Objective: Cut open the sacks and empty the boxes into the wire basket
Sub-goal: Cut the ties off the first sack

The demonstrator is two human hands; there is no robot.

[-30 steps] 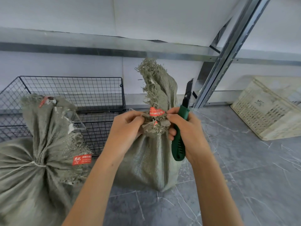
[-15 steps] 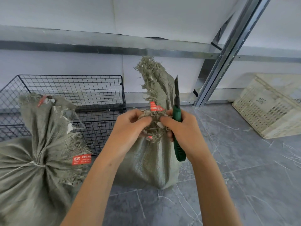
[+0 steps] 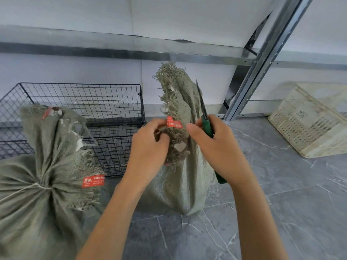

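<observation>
a grey-green woven sack (image 3: 180, 184) is shown standing upright on the grey tiled floor (image 3: 281, 203) at the centre of the scene. its gathered, frayed neck is gripped by the left hand (image 3: 148, 151), whose fingers are curled round the bunched knot just below a red label (image 3: 173, 123). the right hand (image 3: 219, 149) is clamped on the green handle of a knife (image 3: 207, 126). the dark blade is pointed upward alongside the sack's loose top, and the thumb is extended toward the label. a second sack (image 3: 37, 184), tied with pale string, is slumped at the near left. what is held inside either sack is hidden by the weave. a black wire basket (image 3: 84, 102) is set on the floor at the far left, behind the second sack and against the wall. a pale plastic crate (image 3: 309, 124) is seen tilted at the far right, beyond a metal shelf upright (image 3: 262, 59); its contents cannot be made out.
</observation>
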